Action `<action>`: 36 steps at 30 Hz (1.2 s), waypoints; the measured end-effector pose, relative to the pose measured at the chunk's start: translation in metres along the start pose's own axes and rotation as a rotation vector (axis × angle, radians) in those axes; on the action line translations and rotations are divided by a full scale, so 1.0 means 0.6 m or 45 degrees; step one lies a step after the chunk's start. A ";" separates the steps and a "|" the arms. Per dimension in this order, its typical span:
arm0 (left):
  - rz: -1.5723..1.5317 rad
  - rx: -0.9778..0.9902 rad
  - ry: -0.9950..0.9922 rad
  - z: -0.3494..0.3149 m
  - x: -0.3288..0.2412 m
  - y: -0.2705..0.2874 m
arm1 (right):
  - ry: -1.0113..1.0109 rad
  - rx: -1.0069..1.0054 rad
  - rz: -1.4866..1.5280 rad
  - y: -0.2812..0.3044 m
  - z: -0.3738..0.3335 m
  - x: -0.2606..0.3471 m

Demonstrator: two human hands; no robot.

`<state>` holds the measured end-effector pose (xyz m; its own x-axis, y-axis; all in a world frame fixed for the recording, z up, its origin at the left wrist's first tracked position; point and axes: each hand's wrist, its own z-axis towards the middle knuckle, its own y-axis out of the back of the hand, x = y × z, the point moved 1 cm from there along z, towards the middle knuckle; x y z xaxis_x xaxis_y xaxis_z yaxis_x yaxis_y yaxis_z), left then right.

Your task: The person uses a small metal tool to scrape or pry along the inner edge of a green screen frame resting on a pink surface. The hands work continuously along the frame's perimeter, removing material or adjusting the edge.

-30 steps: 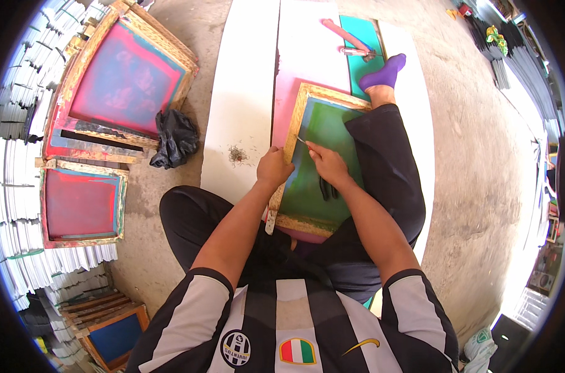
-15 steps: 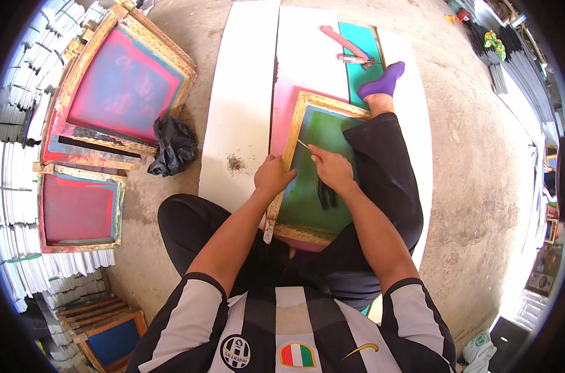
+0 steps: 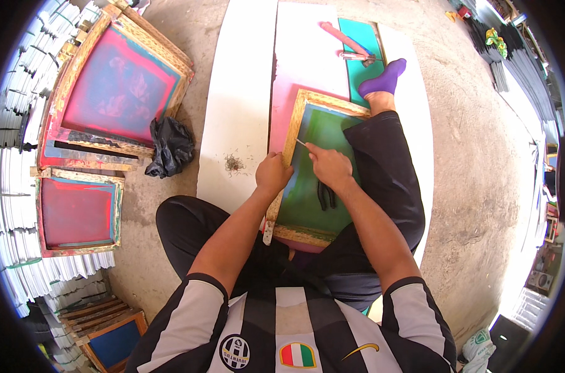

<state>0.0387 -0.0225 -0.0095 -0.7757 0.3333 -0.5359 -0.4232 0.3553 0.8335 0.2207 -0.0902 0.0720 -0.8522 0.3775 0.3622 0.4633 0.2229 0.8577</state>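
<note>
A wooden-framed screen (image 3: 287,133) with green mesh lies tilted across my lap and the white boards. My left hand (image 3: 273,174) is closed around its left rail, thumb toward the mesh. My right hand (image 3: 330,166) is closed on a tool with a thin metal shaft (image 3: 302,143), which looks like a screwdriver; its handle is hidden in my fist. The shaft points at the inner edge of the left rail. Just below my right hand, pliers with black handles (image 3: 325,196) rest on the mesh, their jaws hidden.
A hammer (image 3: 348,40) and another screwdriver (image 3: 356,56) lie on a teal panel (image 3: 364,81) near my purple-socked foot. Small metal bits (image 3: 234,163) are heaped on the left board. Leftward are more framed screens (image 3: 124,87), a black plastic bag (image 3: 170,148) and white stacks (image 3: 15,205).
Both hands have shifted very slightly, the right a little up and left with the tool. Their grips stay the same, and the framed screen has barely moved.
</note>
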 end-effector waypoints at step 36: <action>0.132 0.091 0.040 0.010 0.001 0.002 | -0.068 0.117 1.105 -0.107 0.058 -0.066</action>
<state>0.0404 -0.0168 -0.0101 -0.8284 0.3443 -0.4419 -0.3062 0.3823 0.8718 0.2333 -0.0879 -0.0100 -0.1777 0.4886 0.8542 0.9631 -0.0920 0.2530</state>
